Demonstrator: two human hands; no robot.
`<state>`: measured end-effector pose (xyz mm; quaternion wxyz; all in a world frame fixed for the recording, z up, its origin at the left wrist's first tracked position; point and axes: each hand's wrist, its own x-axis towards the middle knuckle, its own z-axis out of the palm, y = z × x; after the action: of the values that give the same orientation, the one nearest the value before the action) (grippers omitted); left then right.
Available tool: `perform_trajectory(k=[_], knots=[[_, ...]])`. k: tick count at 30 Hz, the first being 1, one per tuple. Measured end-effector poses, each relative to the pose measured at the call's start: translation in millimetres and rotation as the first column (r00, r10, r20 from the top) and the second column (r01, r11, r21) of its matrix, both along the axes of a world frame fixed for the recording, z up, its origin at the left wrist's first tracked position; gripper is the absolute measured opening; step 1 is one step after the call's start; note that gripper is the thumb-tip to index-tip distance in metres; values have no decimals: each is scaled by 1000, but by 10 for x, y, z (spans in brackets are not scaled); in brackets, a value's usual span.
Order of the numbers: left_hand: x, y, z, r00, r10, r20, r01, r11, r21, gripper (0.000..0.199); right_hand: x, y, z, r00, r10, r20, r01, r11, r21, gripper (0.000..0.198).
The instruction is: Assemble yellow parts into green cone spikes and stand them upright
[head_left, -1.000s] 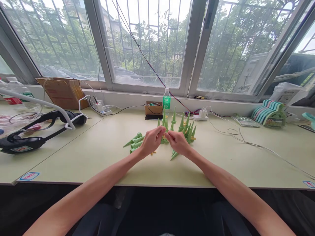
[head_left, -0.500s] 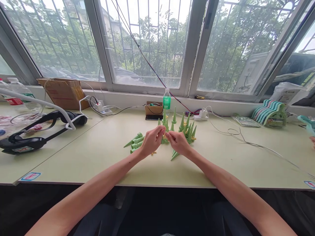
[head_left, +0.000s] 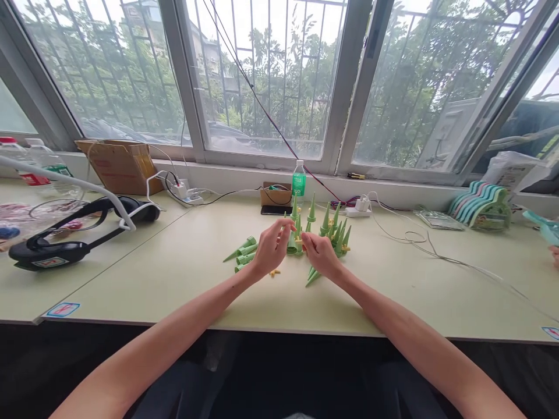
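My left hand (head_left: pixel 271 247) is raised over the table, its thumb and fingers parted with nothing visible gripped. Close by on the right, my right hand (head_left: pixel 321 254) is closed in a pinch on a small yellow plastic piece (head_left: pixel 299 240), mostly covered by the fingers. Behind and between the hands, several green plastic spikes (head_left: pixel 325 220) stand point up, some with yellow fittings. More green spikes (head_left: pixel 245 249) lie on their sides left of my left hand. A loose yellow piece (head_left: pixel 274 273) lies on the table below it. Another green spike (head_left: pixel 312 278) lies under my right hand.
Behind the spikes are a green-labelled bottle (head_left: pixel 299 179), a small brown box (head_left: pixel 276 194) and a black phone (head_left: pixel 276 210). A black headset (head_left: pixel 65 247) lies left. Cables (head_left: pixel 430 247) and a stack of hangers (head_left: pixel 480 203) are right. Another person's hand (head_left: pixel 554 254) shows at the right edge.
My hands, touching at the fingertips before, have come slightly apart. My left fingers have loosened, and the yellow piece now shows at my right fingertips. The view has shifted slightly.
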<state>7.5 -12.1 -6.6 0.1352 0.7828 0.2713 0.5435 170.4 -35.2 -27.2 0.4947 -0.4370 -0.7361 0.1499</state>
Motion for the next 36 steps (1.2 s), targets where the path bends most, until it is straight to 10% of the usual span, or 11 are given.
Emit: perform_trajectory(k=[26, 36], knots=[[42, 45, -148, 974, -224, -16, 224, 974, 7, 33, 28, -31, 58, 986, -106, -129, 122, 986, 115, 38], [55, 41, -119, 996, -82, -47, 86, 991, 98, 19, 69, -41, 103, 966, -228, -122, 251, 942, 224, 40]])
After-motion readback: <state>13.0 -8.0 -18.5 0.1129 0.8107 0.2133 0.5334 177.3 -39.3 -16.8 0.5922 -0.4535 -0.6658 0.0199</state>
